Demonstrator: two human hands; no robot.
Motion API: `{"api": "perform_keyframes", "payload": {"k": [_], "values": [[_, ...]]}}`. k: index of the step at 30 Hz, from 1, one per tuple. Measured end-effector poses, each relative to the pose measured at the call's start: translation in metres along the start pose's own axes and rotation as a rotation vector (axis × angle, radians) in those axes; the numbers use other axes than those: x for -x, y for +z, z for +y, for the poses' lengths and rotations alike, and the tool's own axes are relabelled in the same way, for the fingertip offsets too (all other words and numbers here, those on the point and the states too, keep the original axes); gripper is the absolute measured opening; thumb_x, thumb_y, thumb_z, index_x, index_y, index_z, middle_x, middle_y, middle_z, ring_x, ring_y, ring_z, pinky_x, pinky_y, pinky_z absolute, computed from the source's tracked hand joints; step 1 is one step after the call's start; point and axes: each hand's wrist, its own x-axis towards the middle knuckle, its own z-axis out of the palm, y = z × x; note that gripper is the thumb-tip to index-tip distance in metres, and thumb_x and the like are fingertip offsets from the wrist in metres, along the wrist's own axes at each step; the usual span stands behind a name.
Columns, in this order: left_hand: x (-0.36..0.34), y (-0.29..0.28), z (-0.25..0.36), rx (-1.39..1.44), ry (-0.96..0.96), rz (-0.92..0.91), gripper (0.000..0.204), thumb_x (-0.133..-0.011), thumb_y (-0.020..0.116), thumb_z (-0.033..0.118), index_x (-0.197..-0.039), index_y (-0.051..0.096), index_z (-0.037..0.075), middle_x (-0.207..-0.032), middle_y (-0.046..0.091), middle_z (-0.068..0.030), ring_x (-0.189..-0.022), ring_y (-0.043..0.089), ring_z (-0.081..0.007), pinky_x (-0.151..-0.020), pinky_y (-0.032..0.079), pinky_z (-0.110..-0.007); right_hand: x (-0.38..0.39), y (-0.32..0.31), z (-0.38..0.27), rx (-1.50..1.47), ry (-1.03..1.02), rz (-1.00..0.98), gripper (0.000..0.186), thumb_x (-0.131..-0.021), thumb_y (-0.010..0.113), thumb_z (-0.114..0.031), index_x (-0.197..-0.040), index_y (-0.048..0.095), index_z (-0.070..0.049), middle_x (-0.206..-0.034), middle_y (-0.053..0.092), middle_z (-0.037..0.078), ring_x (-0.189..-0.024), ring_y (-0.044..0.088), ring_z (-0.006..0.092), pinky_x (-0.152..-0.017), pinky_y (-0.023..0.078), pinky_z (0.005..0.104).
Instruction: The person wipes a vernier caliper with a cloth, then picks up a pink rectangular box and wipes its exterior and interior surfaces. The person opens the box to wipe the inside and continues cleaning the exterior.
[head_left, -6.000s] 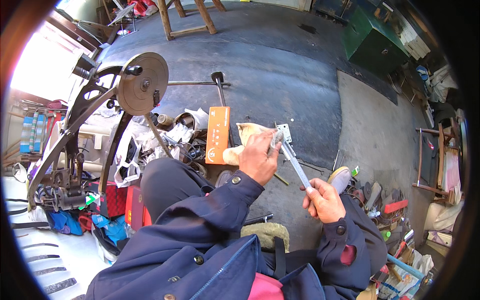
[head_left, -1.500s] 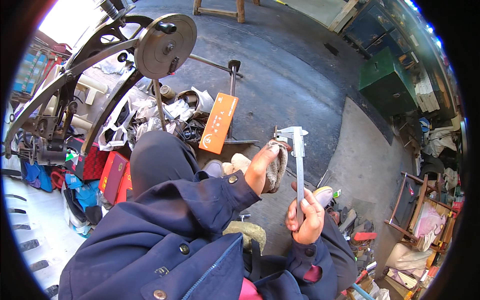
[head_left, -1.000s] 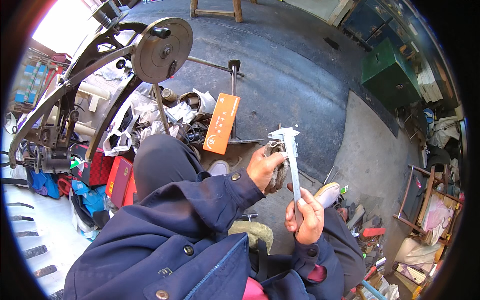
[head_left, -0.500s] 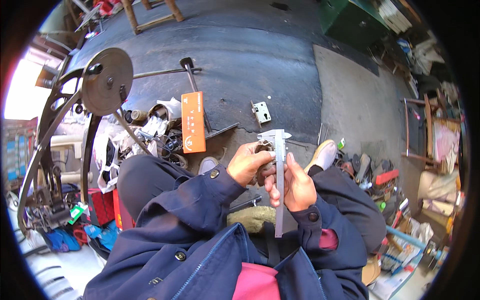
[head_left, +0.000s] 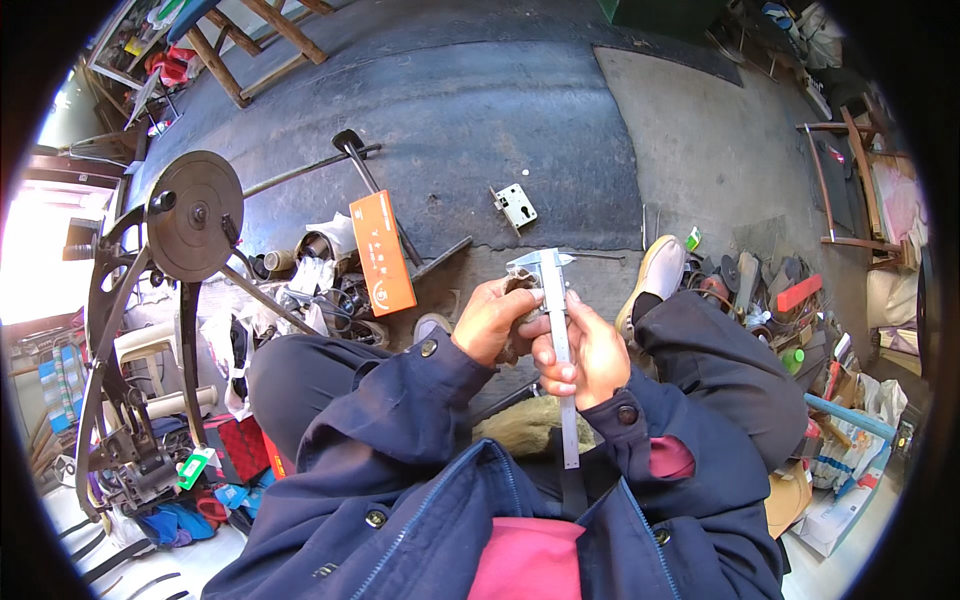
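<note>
A silver vernier caliper (head_left: 562,345) stands nearly upright in front of me, its jaws at the top and its long beam pointing toward my lap. Wrapped round its sliding part are the fingers of my right hand (head_left: 590,355), thumb along the right side. My left hand (head_left: 490,322) is closed on a small, brownish, rough-looking piece (head_left: 519,285) just left of the caliper jaws. Fingers cover much of that piece, so its kind is unclear. I cannot make out whether the jaws touch it. A silver lock case (head_left: 515,207) lies on the floor beyond my hands.
An orange box (head_left: 381,252) leans near a metal stand at left. A black hand-cranked machine with a round wheel (head_left: 195,215) rises at far left. Bags and loose parts lie beside it. Tools and a red block (head_left: 799,293) clutter the floor on the right. A wooden stool (head_left: 250,50) stands far left.
The whole view has shifted a little. My right thumb and fingers have closed in on the caliper, whose lower end has swung slightly right. My left hand keeps its hold on the brownish piece.
</note>
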Motion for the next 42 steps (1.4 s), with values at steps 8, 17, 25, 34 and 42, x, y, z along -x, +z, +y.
{"api": "perform_keyframes", "payload": {"k": [8, 17, 25, 34, 42], "values": [[-0.002, -0.005, -0.002, 0.006, 0.009, -0.041, 0.025, -0.095, 0.054, 0.015, -0.115, 0.061, 0.001, -0.098, 0.067, -0.0079, -0.084, 0.066, -0.0157, -0.073, 0.056, -0.03, -0.001, -0.001, -0.001, -0.026, 0.026, 0.002, 0.066, -0.105, 0.031, -0.053, -0.104, 0.062, 0.005, -0.067, 0.059, 0.007, -0.042, 0.039, 0.0114, -0.039, 0.033, 0.0288], [-0.011, -0.01, -0.012, 0.007, 0.01, -0.017, 0.028, -0.095, 0.056, 0.014, -0.12, 0.059, 0.001, -0.104, 0.067, -0.0092, -0.092, 0.067, -0.0187, -0.081, 0.056, -0.032, -0.001, 0.003, 0.0, 0.047, -0.013, 0.094, 0.06, -0.104, 0.033, -0.054, -0.103, 0.06, 0.0, -0.068, 0.06, 0.01, -0.043, 0.044, 0.0145, -0.04, 0.036, 0.0301], [-0.004, -0.007, -0.003, -0.019, -0.025, -0.137, 0.024, -0.097, 0.057, 0.016, -0.115, 0.059, 0.001, -0.093, 0.068, -0.0098, -0.07, 0.065, -0.0162, -0.061, 0.053, -0.028, -0.003, -0.002, -0.001, 0.064, -0.008, 0.007, 0.057, -0.104, 0.032, -0.055, -0.103, 0.056, -0.004, -0.069, 0.06, 0.009, -0.043, 0.045, 0.0155, -0.041, 0.035, 0.0301], [-0.008, -0.002, -0.008, -0.096, 0.045, -0.036, 0.021, -0.1, 0.057, 0.023, -0.108, 0.061, 0.004, -0.069, 0.063, -0.0055, -0.056, 0.059, -0.0133, -0.05, 0.045, -0.026, -0.005, 0.002, 0.004, 0.066, -0.084, 0.127, 0.048, -0.105, 0.037, -0.05, -0.102, 0.056, -0.005, -0.071, 0.06, 0.009, -0.048, 0.049, 0.0163, -0.043, 0.039, 0.0318], [-0.009, 0.001, -0.011, -0.074, 0.103, -0.038, 0.029, -0.102, 0.052, 0.03, -0.112, 0.06, 0.004, -0.072, 0.064, -0.0058, -0.055, 0.058, -0.0141, -0.05, 0.046, -0.027, -0.007, -0.007, -0.001, 0.01, -0.135, 0.035, 0.04, -0.107, 0.035, -0.042, -0.106, 0.054, -0.007, -0.072, 0.059, 0.009, -0.048, 0.047, 0.0139, -0.042, 0.037, 0.0281]]}}
